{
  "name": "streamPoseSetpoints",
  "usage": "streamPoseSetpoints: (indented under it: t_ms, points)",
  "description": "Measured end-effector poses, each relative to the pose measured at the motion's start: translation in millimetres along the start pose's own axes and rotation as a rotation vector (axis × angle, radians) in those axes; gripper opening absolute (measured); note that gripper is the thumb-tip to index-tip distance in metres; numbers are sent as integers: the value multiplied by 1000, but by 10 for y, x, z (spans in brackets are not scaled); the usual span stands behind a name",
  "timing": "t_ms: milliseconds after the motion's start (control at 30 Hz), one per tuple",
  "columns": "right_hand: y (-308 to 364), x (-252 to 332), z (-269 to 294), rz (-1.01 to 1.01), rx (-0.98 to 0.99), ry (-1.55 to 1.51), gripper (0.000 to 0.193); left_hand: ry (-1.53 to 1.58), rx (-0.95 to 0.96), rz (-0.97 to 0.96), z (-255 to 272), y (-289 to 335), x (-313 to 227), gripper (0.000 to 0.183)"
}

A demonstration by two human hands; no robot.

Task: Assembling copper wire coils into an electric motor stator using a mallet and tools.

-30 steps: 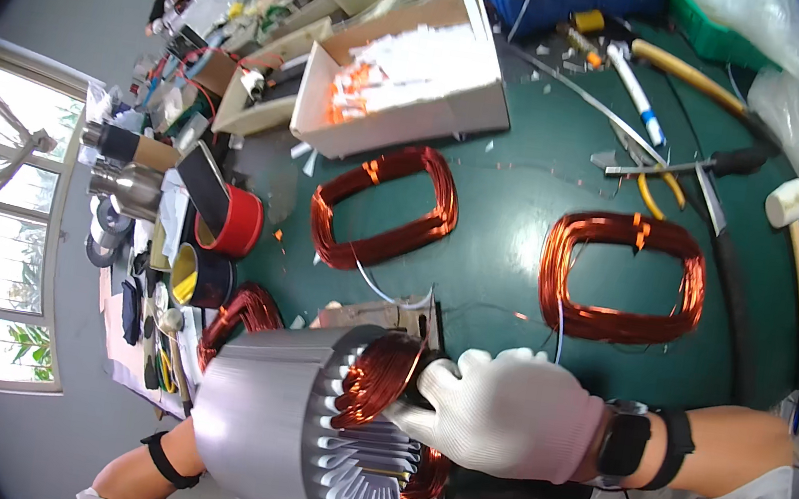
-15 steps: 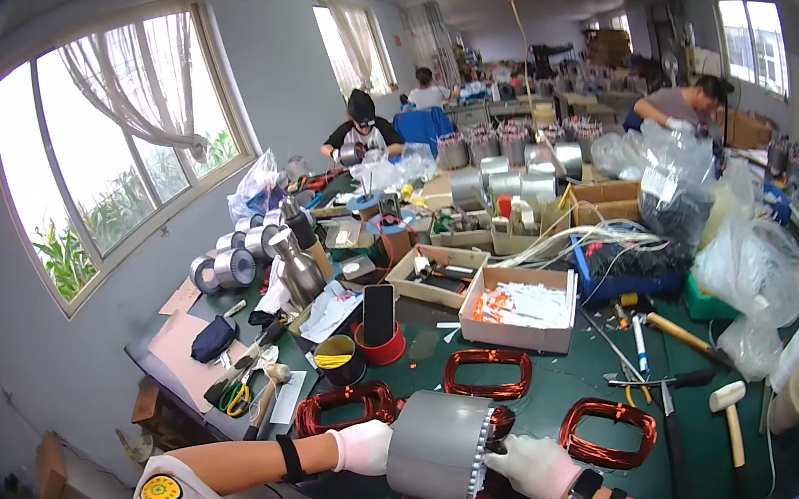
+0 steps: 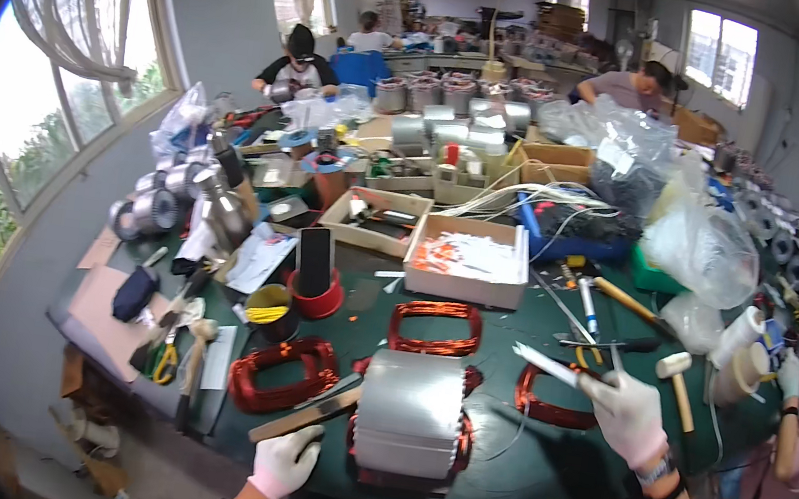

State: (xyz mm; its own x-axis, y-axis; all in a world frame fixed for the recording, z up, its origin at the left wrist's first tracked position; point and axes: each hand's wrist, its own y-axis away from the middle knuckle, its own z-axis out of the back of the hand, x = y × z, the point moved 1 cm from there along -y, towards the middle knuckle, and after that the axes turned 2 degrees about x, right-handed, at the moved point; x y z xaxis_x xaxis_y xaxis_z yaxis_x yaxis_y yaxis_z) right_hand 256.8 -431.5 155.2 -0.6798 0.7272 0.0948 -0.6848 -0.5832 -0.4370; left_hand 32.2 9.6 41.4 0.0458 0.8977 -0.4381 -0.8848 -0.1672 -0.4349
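Observation:
A grey metal motor stator [image 3: 411,408] lies on its side on the green bench, with red-brown copper windings at both ends. Just left of it, my gloved left hand [image 3: 284,460] is closed against a flat wooden strip [image 3: 309,413] slanting toward the stator. My gloved right hand [image 3: 628,413] is raised to the right, its fingers closed on a white strip [image 3: 548,364] that points left. Under that strip lies a copper coil [image 3: 540,409], partly covered by the hand. Another coil [image 3: 245,386] sits left of the strip of wood, and a third [image 3: 394,330] behind the stator.
Behind are a cardboard box of white and orange slips [image 3: 466,284], a phone [image 3: 315,261] in a red holder and a tin of yellow pieces [image 3: 270,315]. A mallet [image 3: 676,387] lies right. A co-worker's gloved hand [image 3: 790,374] shows at far right; other people work farther back.
Both hands have left the stator, which now sits turned. My left hand has a wooden strip at its fingers; my right has moved right and up with a white strip. The view has shifted.

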Motion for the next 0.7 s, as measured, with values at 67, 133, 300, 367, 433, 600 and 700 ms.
streamPoseSetpoints:
  t_ms: [67, 133, 300, 367, 433, 600, 700]
  points:
    - [-465, -58, -132, 104, -72, -31, 22, 12, -18, -17, -60, -1, 51, 19]
    - [-897, -164, -354, 135, -27, 9, 30, 7, -37, -36, -55, 25, 78, 19]
    - [-1636, -164, -774, -206, 328, 0, 55, 7, -44, -40, -62, 144, 88, 18]
    - [-1356, -185, -861, -208, 233, -24, 55, 9, -43, -36, -36, 146, 87, 18]
    - [-915, -284, -920, -219, 112, -117, 52, 35, -53, -58, -76, 149, 104, 18]
    - [368, -309, -614, -463, -22, -181, 32, -22, -19, -63, -66, 77, 92, 18]
    - [873, -328, -626, -643, -86, -53, 28, 2, -40, -30, -116, 91, 131, 19]
